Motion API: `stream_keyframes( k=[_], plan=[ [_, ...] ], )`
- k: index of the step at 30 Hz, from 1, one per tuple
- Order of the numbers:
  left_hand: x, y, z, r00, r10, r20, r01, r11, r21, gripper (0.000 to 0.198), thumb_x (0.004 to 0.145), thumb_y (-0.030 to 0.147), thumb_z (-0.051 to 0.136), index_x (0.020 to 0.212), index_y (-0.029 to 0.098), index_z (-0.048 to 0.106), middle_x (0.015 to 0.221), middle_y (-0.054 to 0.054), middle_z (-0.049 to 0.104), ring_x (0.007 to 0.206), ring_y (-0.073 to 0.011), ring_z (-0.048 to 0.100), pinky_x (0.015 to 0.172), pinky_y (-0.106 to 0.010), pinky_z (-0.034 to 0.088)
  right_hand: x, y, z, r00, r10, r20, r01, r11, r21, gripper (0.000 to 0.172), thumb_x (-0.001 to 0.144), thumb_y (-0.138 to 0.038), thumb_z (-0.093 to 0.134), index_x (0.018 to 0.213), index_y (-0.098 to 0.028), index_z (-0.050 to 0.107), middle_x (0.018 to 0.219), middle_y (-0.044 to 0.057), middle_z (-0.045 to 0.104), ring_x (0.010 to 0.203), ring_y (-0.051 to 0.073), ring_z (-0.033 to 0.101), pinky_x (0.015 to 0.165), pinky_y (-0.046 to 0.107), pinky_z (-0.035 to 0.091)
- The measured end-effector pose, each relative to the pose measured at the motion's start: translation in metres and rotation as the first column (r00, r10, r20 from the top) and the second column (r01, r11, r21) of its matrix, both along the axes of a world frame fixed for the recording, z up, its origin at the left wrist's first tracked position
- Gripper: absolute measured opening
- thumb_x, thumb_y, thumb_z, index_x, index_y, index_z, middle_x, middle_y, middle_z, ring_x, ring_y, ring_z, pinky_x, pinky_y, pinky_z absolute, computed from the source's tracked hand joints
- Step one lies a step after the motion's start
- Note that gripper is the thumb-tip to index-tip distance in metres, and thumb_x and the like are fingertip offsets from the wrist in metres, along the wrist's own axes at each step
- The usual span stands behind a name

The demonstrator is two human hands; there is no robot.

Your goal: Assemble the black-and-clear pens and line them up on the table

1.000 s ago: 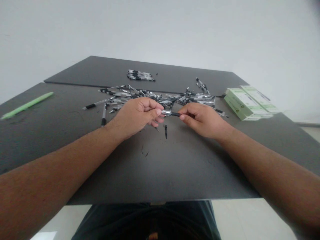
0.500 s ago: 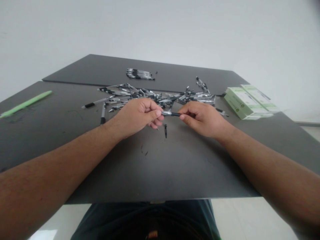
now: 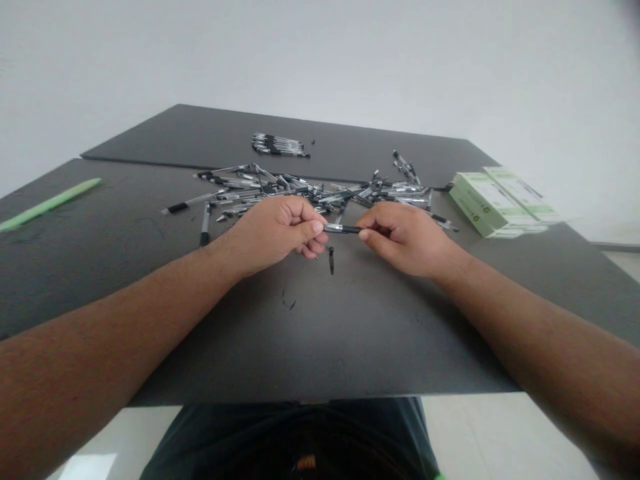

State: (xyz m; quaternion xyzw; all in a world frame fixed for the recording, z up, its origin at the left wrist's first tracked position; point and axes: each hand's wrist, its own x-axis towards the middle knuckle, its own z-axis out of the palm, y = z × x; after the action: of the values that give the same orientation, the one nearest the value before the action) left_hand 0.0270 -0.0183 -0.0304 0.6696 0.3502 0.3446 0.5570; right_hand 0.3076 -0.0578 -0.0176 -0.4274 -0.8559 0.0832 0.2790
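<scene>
Between my hands a pen (image 3: 340,228) lies level, its clear barrel to the left and its black part to the right. My left hand (image 3: 287,230) pinches the clear end between thumb and forefinger, with the other fingers curled below. A small tip pokes out under those fingers; what it belongs to is hidden. My right hand (image 3: 407,237) is closed on the black end with thumb and fingertips. Below the pen, a small black pen cap (image 3: 331,260) rests on the table. Just behind my hands spreads a loose heap of pens (image 3: 295,190).
A neat row of pens (image 3: 279,145) lies on the far table. Green-and-white boxes (image 3: 493,203) stand at the right. A long green stick-like object (image 3: 50,205) lies at the left. The dark table (image 3: 325,347) has its front edge near my lap.
Both hands keep the same hold on the pen. The view has shifted very slightly; nothing else has visibly moved.
</scene>
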Motion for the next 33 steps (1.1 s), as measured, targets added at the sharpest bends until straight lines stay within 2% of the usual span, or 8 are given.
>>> stream_keyframes(
  k=[7,14,17,22,25,27,29,33],
  plan=[
    [0.000,0.003,-0.002,0.999,0.016,-0.035,-0.013,0.998,0.068,0.016,0.098,0.030,0.085,0.095,0.019,0.074,0.085,-0.006,0.085,0.068,-0.0177,0.081,0.065,-0.030,0.069,-0.001,0.001,-0.001,1.000,-0.030,-0.007,0.030,0.999,-0.028,0.015,0.103,-0.033,0.066,0.099,-0.025,0.078,0.093,0.006,0.080,0.083,0.024,0.069,0.080,0.036,0.050],
    [0.000,-0.003,0.000,0.981,0.135,-0.139,-0.103,0.971,0.215,0.016,0.103,0.037,0.075,0.100,0.021,0.075,0.084,-0.003,0.082,0.064,-0.0160,0.076,0.061,-0.028,0.061,0.004,0.004,-0.003,0.994,-0.104,-0.016,0.104,0.994,-0.020,0.015,0.104,-0.034,0.066,0.099,-0.025,0.077,0.092,0.005,0.081,0.084,0.025,0.072,0.080,0.037,0.053],
    [-0.001,-0.005,-0.002,0.969,0.180,-0.168,-0.102,0.915,0.390,0.017,0.105,0.037,0.070,0.097,0.023,0.077,0.084,-0.002,0.082,0.072,-0.0179,0.076,0.067,-0.031,0.058,0.013,0.007,-0.006,0.979,-0.199,-0.035,0.199,0.980,0.023,0.019,0.106,-0.033,0.062,0.106,-0.025,0.080,0.099,0.008,0.084,0.092,0.029,0.077,0.084,0.041,0.057],
    [0.002,-0.007,-0.003,0.960,0.168,-0.223,-0.006,0.810,0.586,0.016,0.103,0.028,0.068,0.091,0.024,0.078,0.085,-0.003,0.082,0.079,-0.0217,0.075,0.076,-0.037,0.054,0.027,0.021,-0.003,0.967,-0.255,0.027,0.251,0.961,0.113,0.021,0.106,-0.033,0.062,0.109,-0.027,0.082,0.101,0.010,0.085,0.098,0.033,0.079,0.089,0.048,0.061],
    [0.005,-0.007,-0.004,0.955,0.115,-0.274,0.083,0.782,0.618,0.017,0.104,0.028,0.067,0.092,0.023,0.078,0.090,-0.005,0.084,0.084,-0.0246,0.077,0.080,-0.040,0.055,0.023,0.046,0.006,0.955,-0.285,0.085,0.268,0.948,0.171,0.023,0.107,-0.034,0.063,0.112,-0.026,0.085,0.104,0.011,0.085,0.100,0.033,0.080,0.090,0.049,0.062],
    [0.006,-0.007,-0.006,0.953,0.109,-0.284,0.097,0.776,0.623,0.017,0.105,0.027,0.066,0.093,0.023,0.078,0.094,-0.006,0.085,0.090,-0.0264,0.078,0.083,-0.041,0.056,0.012,0.072,0.013,0.949,-0.272,0.159,0.242,0.952,0.186,0.024,0.106,-0.033,0.064,0.114,-0.026,0.086,0.105,0.011,0.085,0.104,0.033,0.079,0.093,0.048,0.063],
    [0.007,-0.007,-0.007,0.952,0.128,-0.278,0.080,0.774,0.628,0.018,0.106,0.027,0.065,0.094,0.022,0.077,0.095,-0.006,0.085,0.092,-0.0268,0.079,0.084,-0.041,0.057,-0.006,0.105,0.020,0.935,-0.257,0.243,0.218,0.960,0.177,0.026,0.106,-0.031,0.065,0.117,-0.024,0.087,0.109,0.012,0.086,0.109,0.032,0.079,0.099,0.047,0.063],
    [0.007,-0.009,-0.007,0.961,0.185,-0.205,-0.005,0.752,0.659,0.019,0.109,0.026,0.063,0.095,0.021,0.075,0.097,-0.006,0.084,0.095,-0.0252,0.079,0.087,-0.039,0.058,-0.052,0.175,0.024,0.854,-0.293,0.429,0.275,0.956,0.106,0.033,0.108,-0.025,0.063,0.128,-0.019,0.088,0.127,0.015,0.087,0.122,0.030,0.078,0.111,0.041,0.061]
  ],
)
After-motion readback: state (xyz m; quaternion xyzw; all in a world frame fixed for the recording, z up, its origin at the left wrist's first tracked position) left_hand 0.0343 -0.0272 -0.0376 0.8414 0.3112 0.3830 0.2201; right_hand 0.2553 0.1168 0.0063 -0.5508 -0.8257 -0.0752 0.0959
